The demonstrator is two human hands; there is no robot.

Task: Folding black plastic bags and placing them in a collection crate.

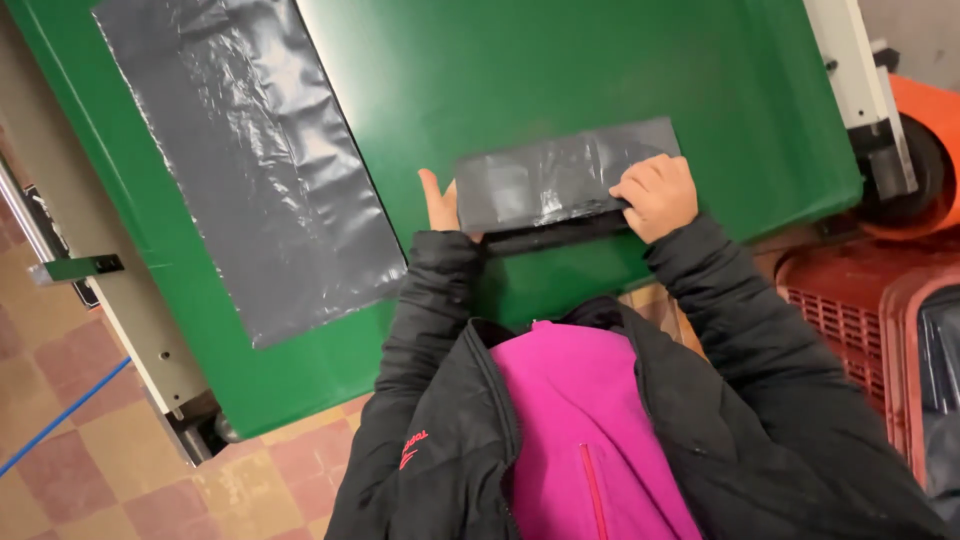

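A folded grey plastic bag (560,180) lies on the green table (520,70) near its front edge. My left hand (438,205) is at the bag's left end, mostly tucked under it, with the thumb up. My right hand (658,195) presses down on the bag's right front corner with curled fingers. A darker folded strip runs along the bag's near edge between my hands. Both arms wear black jacket sleeves over a pink top.
A long sheet of grey plastic (250,160) lies flat on the table's left part. Red plastic crates (880,310) stand at the right, beside an orange machine part with a black wheel (915,165). Checkered floor tiles and a blue cable (60,415) show at lower left.
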